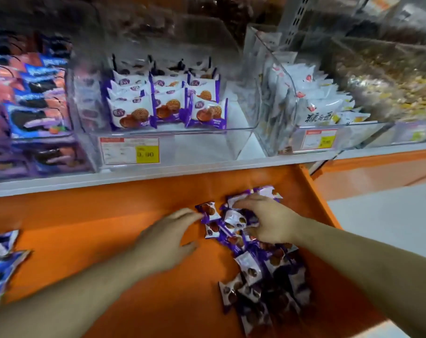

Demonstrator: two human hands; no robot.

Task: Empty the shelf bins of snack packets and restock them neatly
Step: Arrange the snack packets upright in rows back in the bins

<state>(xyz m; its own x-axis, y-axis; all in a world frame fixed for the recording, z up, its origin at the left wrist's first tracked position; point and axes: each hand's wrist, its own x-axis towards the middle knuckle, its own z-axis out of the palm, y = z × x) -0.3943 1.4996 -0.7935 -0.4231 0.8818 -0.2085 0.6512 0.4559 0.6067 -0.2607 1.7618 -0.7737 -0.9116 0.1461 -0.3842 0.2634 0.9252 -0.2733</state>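
Observation:
A clear plastic bin (173, 135) on the shelf holds neat rows of white-and-purple waffle biscuit packets (167, 103). Below it, several of the same packets lie in a loose pile (258, 267) on the orange ledge (109, 215). My left hand (168, 237) reaches to the pile's upper left, fingertips touching one packet (208, 211). My right hand (265, 219) hovers over the top of the pile, fingers curled down onto the packets; whether it grips one is hidden.
A bin of blue and orange packets (36, 103) stands left, a bin of white packets (316, 103) right, and a bin of small yellow sweets (390, 86) far right. Loose blue packets (2, 259) lie at the ledge's left end. Price labels (130, 150) face the front.

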